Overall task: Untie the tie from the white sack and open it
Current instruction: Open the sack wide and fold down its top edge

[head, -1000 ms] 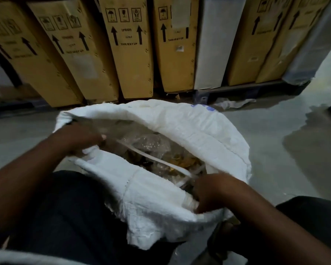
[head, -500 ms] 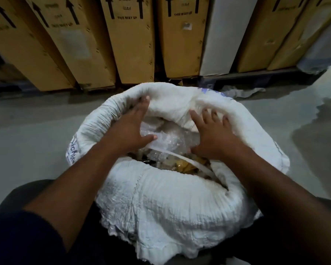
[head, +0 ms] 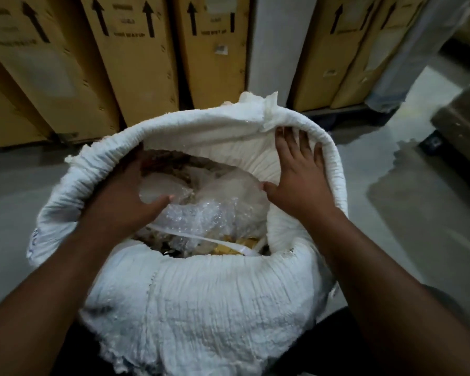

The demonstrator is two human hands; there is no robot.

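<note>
Between the two forearms stands the white sack (head: pixel 201 308), upright, its long axis running up toward the camera and its mouth facing upward and wide open, the rim rolled down into a thick collar. Left hand (head: pixel 122 202) reaches into the mouth at the left rim, fingers hidden under the fabric fold and thumb resting on the clear plastic wrap (head: pixel 215 202) inside; whether it grips the cloth cannot be told. Right hand (head: pixel 299 180) lies flat and spread against the inner wall at the far right rim, grasping nothing. Below both hands a white strap (head: pixel 201 238) crosses the contents from left to right, over yellowish items. Beyond the hands, brown cartons (head: pixel 136 63) with arrows lean in a row on the grey floor (head: pixel 391 213).
</note>
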